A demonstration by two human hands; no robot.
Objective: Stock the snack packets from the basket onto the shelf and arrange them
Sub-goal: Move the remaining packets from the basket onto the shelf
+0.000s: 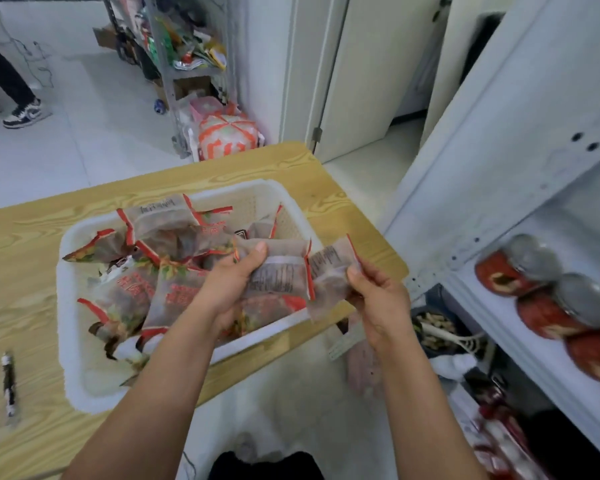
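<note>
While most snack packets (160,237) lie heaped in the basket (70,341) by the right edge of the desk (21,237), one packet (279,271) is gripped in the left hand (234,284) and a second packet (329,271) is pinched at its edge in the right hand (378,301) (above the basket's rim). Probably they are held side by side to be squared for the shelf (482,306).

— Where are we standing?
— We're standing in a shop storeroom: we're seeing a shelf (534,358) holding red packs (542,315), a crammed rack (163,64), a basket (65,306) of snack packets (174,230).
</note>
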